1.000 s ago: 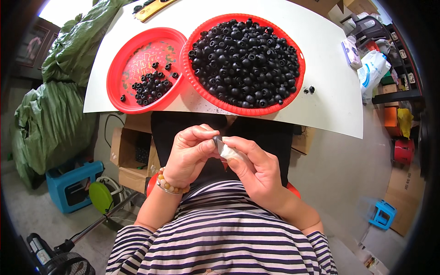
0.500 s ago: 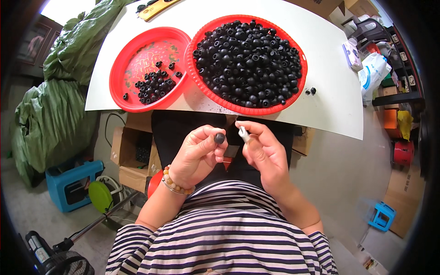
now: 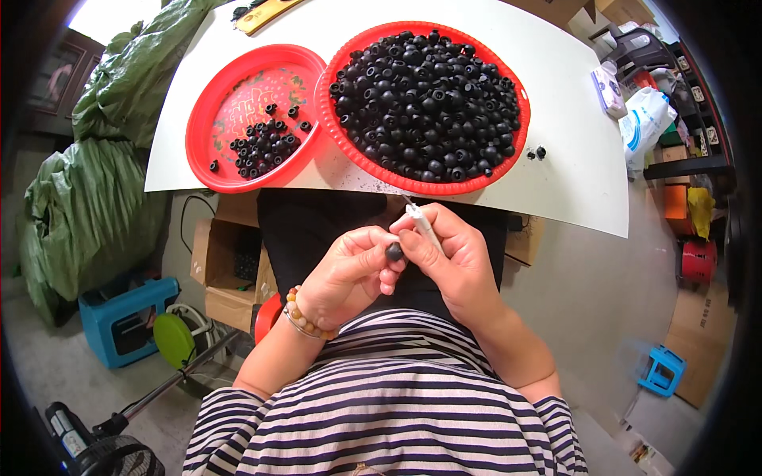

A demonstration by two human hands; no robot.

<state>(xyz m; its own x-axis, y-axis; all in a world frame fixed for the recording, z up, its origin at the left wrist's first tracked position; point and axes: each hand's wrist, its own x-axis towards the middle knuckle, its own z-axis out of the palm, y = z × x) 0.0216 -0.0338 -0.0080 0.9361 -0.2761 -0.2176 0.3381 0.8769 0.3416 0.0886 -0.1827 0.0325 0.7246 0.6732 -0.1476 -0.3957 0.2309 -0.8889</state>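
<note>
Between the thumb and fingers of my left hand (image 3: 343,268) is a small round black part (image 3: 394,252), like the hollow knobs in the bowls. My right hand (image 3: 460,266) is closed round a slim white-handled tool (image 3: 425,225); its thin dark tip points up and away toward the table edge. The two hands nearly touch, with the right thumb beside the black part. Beyond them a large red basket (image 3: 325,119) is heaped with black knobs (image 3: 421,103). A shallower red basin (image 3: 202,103) to its left holds a smaller group of knobs (image 3: 266,151).
Both vessels stand on a white table (image 3: 579,182). Dark crumbs lie by its near edge, and a few loose knobs (image 3: 540,151) sit right of the basket. An open cardboard box (image 3: 226,305) is below left; a tissue pack (image 3: 608,91) lies at the far right.
My hands have come together. The left has moved a little right with the black part, and the right has turned the tool so its thin tip shows.
</note>
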